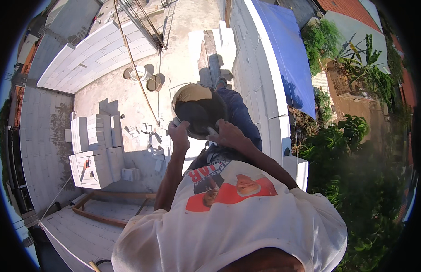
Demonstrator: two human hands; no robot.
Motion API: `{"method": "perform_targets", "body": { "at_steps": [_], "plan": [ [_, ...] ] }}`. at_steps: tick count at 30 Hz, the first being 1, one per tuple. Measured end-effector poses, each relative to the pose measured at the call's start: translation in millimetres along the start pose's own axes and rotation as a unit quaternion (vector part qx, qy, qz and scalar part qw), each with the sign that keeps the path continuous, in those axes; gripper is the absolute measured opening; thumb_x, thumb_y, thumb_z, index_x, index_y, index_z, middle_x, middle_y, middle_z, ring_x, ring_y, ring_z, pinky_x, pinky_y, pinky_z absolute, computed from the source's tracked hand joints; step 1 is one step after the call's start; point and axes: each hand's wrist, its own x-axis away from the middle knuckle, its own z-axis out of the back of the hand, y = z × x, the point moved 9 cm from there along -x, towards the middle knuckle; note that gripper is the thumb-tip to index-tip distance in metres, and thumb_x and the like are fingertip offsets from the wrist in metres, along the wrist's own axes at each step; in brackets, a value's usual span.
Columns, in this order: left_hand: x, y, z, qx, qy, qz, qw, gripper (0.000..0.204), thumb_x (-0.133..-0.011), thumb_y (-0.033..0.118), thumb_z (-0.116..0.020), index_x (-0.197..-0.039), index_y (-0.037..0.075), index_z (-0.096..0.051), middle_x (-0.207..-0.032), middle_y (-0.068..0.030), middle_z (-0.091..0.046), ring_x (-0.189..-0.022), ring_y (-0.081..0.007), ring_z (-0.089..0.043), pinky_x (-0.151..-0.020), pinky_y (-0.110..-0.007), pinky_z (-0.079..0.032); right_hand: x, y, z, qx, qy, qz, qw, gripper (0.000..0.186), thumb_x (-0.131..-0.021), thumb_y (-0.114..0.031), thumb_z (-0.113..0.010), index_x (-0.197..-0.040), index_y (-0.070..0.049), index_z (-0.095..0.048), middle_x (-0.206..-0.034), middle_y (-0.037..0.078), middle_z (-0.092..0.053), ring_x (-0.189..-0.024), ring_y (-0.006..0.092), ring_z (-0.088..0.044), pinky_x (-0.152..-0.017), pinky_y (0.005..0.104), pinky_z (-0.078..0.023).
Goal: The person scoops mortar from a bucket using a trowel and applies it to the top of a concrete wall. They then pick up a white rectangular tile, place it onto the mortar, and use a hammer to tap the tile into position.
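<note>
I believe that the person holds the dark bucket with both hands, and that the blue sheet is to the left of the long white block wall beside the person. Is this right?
Not quite: the blue sheet is to the right of the long white block wall, as the head view shows. The person does hold the dark bucket with both hands.

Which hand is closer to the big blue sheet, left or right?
Right. The right hand holds the right side of the bucket, toward the blue sheet beyond the wall; the left hand is farther, at the bucket's left side.
</note>
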Motion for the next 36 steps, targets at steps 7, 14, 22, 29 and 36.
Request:
{"method": "perform_targets", "body": {
  "at_steps": [7, 14, 22, 29, 36],
  "plan": [
    [-105.0, 41.5, -76.5, 0.008, -0.027, -0.106, 0.994, 0.024, -0.075, 0.005, -0.073, -0.084, 0.008, -0.051, -0.07, 0.0045, -0.05, -0.062, -0.0054, -0.043, -0.058, -0.025, -0.037, -131.2, 3.3, 47.5, -0.01, -0.014, 0.107, 0.994, 0.071, -0.088, -0.046, -0.076, -0.12, 0.014, -0.055, -0.108, 0.035, -0.069, -0.103, 0.047, -0.071, -0.088, 0.0505, -0.055],
    [-288.4, 82.1, -197.8, -0.142, -0.03, -0.011, 0.989, 0.024, -0.071, -0.002, -0.07, -0.09, 0.003, -0.057, -0.072, -0.0016, -0.057, -0.056, -0.0093, -0.052, -0.051, -0.029, -0.044, -328.3, 24.8, 168.3, 0.027, -0.113, 0.011, 0.993, 0.052, -0.097, -0.046, -0.062, -0.115, 0.003, -0.069, -0.11, 0.028, -0.071, -0.109, 0.0408, -0.07, -0.093, 0.0527, -0.054],
    [-428.7, 165.2, -323.4, -0.22, -0.128, -0.042, 0.966, 0.022, -0.07, -0.001, -0.069, -0.089, 0.004, -0.058, -0.075, 0.0003, -0.057, -0.063, -0.0089, -0.052, -0.058, -0.028, -0.045, -387.4, 42.3, 328.2, 0.136, 0.022, -0.058, 0.989, 0.033, -0.097, -0.022, -0.064, -0.12, 0.0, -0.052, -0.108, 0.022, -0.07, -0.095, 0.041, -0.074, -0.08, 0.0544, -0.059],
    [-456.0, 239.3, -448.9, -0.129, -0.237, -0.206, 0.941, 0.019, -0.074, -0.003, -0.065, -0.088, 0.003, -0.054, -0.076, 0.0028, -0.057, -0.07, -0.0069, -0.05, -0.063, -0.027, -0.045, -438.0, 11.6, 420.8, 0.305, 0.263, -0.023, 0.915, 0.029, -0.084, -0.016, -0.069, -0.109, -0.004, -0.059, -0.087, 0.008, -0.065, -0.083, 0.0261, -0.074, -0.064, 0.0422, -0.06],
    [-468.5, 270.8, -537.5, -0.243, -0.236, -0.316, 0.886, 0.03, -0.066, 0.003, -0.07, -0.078, 0.006, -0.043, -0.068, 0.0017, -0.038, -0.066, -0.0108, -0.038, -0.059, -0.03, -0.04, -466.8, 9.4, 428.8, 0.392, 0.149, -0.076, 0.905, 0.027, -0.083, -0.02, -0.074, -0.103, -0.005, -0.064, -0.094, 0.011, -0.068, -0.075, 0.0203, -0.073, -0.057, 0.0345, -0.058]
  ]
}}
